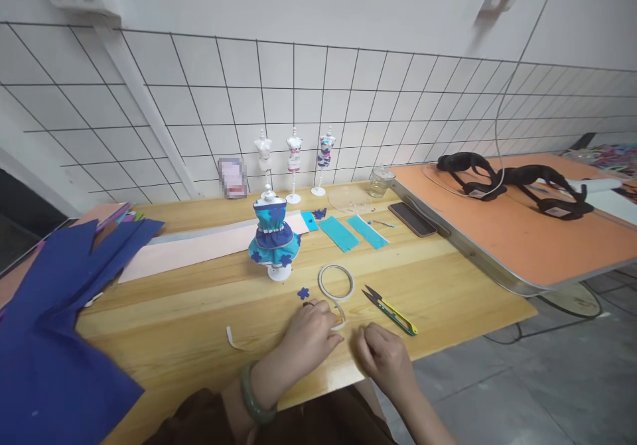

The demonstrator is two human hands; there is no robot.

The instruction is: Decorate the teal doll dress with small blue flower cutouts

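Observation:
My left hand (314,331) rests low over the wooden table with its fingers curled; their tips are hidden, so what they hold, if anything, does not show. Beside it a narrow curl of whitish tape (340,317) stands out, and a small dark blue fabric flower (303,293) lies just beyond. My right hand (387,353) is closed in a fist at the table's front edge, its inside hidden. Between the hands and the dolls lies a roll of narrow tape (336,282). Thread snips (391,310) with yellow and green handles lie beyond my right hand.
A small mannequin in a blue ruffled dress (273,236) stands mid-table, with several smaller mannequins (294,156) behind. Turquoise fabric pieces (339,233), a phone (412,219) and a glass jar (381,181) sit farther back. Dark blue fabric (54,339) covers the left; an orange table (527,233) adjoins right.

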